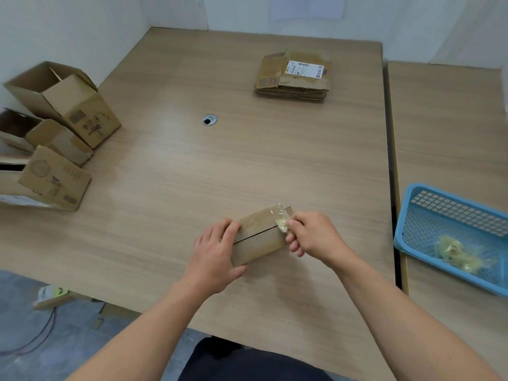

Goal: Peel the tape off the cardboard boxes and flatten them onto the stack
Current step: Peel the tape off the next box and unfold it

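Tape (281, 219) at box (259, 237) right end | right hand (310, 233) pinches it, nearer | left hand (213, 257) grips box | probably half-peeled

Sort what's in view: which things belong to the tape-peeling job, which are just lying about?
Job: small box, gripped by left hand; tape strip, pinched by right hand; flattened stack; open boxes at left; blue basket holding tape scraps.
Lying about: table grommet; labelled cardboard and cable on floor.
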